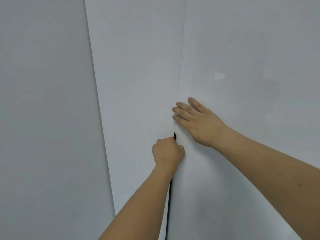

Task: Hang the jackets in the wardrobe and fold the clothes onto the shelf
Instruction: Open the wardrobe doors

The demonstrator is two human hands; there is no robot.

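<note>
**Wardrobe doors: handling at the centre seam**

The wardrobe fills the view as two white doors meeting at one vertical seam (180, 66). The left door (138, 75) and the right door (242, 58) both look shut or nearly so. A single black handle strip (168, 196) runs down the seam in its lower part.

Left hand (167, 152): at the seam, over the top end of the handle strip, fingers curled round it. Right hand (195, 122): above the left hand, just right of the seam, lying flat on the right door with fingers straight and spread.

Handling: the doors appear to be rigid, smooth flat panels with no purchase on the face; a flat palm will likely slip rather than pull. Take hold at the handle strip only. The panels probably swing on hinges at their outer edges, so a pull at the seam gives the most leverage.

Count: two doors, one handle strip, two hands. No jackets, clothes or shelf are in view. A plain grey wall (43, 101) stands left of the left door.
</note>
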